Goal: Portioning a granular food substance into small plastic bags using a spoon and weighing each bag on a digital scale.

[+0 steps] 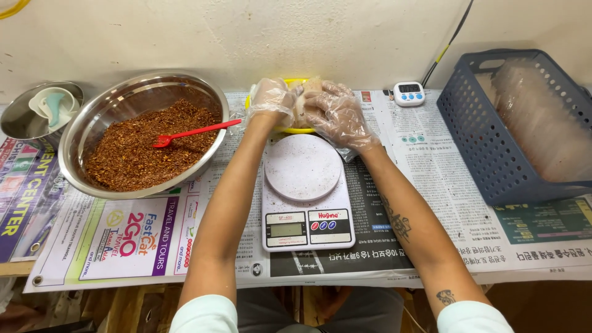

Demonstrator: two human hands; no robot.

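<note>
Both my hands wear thin clear plastic gloves and meet just beyond a white kitchen scale [306, 192]. My left hand [273, 100] and my right hand [336, 116] close together around a pale, lumpy item [302, 105], held over a yellow bowl [285, 129] that they mostly hide. What the item is I cannot tell. The scale's round plate is bare and speckled.
A large steel bowl [80, 132] of red-brown flakes with a red spoon [194, 131] sits at the left. A small steel bowl [24, 114] with pale scoops is beyond it. A blue basket [493, 160] of clear bags stands right. A white timer [409, 94] lies by the wall. Newspaper covers the table.
</note>
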